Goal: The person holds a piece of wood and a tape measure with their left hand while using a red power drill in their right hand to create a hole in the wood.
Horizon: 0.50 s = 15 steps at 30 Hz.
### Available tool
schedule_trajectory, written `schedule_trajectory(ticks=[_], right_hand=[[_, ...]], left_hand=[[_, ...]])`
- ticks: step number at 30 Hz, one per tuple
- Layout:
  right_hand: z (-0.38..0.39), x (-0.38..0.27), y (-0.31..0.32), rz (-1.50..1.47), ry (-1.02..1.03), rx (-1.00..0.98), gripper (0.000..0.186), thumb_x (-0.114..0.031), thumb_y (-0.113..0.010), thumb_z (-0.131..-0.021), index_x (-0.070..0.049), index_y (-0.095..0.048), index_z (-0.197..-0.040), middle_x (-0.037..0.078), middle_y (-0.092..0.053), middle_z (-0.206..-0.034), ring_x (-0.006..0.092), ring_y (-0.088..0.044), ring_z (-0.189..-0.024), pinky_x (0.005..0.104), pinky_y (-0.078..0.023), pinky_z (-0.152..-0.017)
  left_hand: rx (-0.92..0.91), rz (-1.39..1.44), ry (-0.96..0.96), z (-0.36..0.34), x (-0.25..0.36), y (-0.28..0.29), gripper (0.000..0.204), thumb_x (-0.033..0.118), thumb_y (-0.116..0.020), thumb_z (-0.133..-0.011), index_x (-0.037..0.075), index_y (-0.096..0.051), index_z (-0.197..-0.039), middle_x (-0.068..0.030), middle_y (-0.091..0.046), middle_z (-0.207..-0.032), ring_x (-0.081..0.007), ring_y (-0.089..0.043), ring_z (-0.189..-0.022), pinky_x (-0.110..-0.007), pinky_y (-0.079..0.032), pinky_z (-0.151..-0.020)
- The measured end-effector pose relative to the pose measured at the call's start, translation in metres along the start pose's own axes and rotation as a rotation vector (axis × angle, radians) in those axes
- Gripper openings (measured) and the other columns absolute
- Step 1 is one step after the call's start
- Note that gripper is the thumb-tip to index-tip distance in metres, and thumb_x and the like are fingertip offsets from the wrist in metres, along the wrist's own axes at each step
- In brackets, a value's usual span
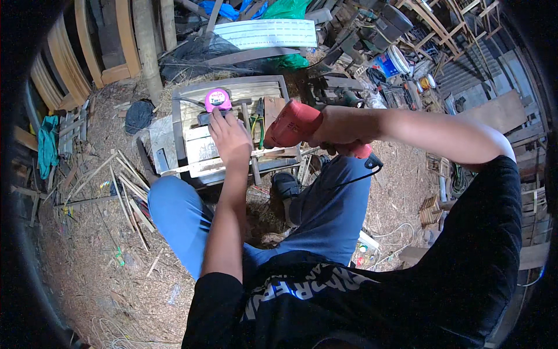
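My right hand grips a red power drill by its handle, above the right side of a low wooden worktable. A dark cord runs from the drill's lower end. My left hand lies over pale wood pieces on the worktable, fingers stretched forward. Just beyond its fingertips sits a pink tape measure. A small dark object lies beside those fingertips; its kind is unclear. Pliers with green and yellow handles rest between my left hand and the drill.
The worktable stands before my knees. Thin wood strips are strewn on the shavings-covered floor at left. Curved wooden frames lean at the far left. A white-and-blue bucket and scrap wood crowd the far right. A wooden post rises behind the worktable.
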State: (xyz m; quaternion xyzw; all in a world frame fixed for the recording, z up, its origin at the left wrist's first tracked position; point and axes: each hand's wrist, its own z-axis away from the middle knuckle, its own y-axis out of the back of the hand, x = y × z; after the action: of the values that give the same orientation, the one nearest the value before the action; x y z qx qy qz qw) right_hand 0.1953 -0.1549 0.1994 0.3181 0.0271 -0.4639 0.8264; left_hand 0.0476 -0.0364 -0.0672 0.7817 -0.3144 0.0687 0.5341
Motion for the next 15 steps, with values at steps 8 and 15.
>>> schedule_trajectory(ticks=[8, 15], right_hand=[[0.000, -0.005, 0.003, 0.048, 0.033, 0.011, 0.025, -0.016, -0.070, -0.086, -0.006, -0.059, -0.067, 0.007, -0.057, -0.053, 0.0178, -0.054, -0.041, 0.0374, -0.038, -0.036], [-0.016, 0.003, 0.009, 0.050, -0.016, -0.011, 0.020, -0.017, -0.071, -0.087, -0.003, -0.062, -0.074, 0.006, -0.059, -0.059, 0.0167, -0.055, -0.042, 0.0354, -0.042, -0.037]], left_hand=[[0.006, -0.002, -0.013, 0.000, 0.001, -0.002, 0.036, 0.020, -0.061, -0.094, -0.003, -0.055, -0.121, -0.0272, -0.044, -0.152, -0.0435, -0.038, -0.144, -0.056, -0.029, -0.120], [0.036, -0.010, -0.018, 0.000, 0.005, 0.005, 0.036, 0.019, -0.063, -0.093, -0.004, -0.055, -0.120, -0.0287, -0.041, -0.154, -0.0448, -0.037, -0.144, -0.057, -0.029, -0.118]])
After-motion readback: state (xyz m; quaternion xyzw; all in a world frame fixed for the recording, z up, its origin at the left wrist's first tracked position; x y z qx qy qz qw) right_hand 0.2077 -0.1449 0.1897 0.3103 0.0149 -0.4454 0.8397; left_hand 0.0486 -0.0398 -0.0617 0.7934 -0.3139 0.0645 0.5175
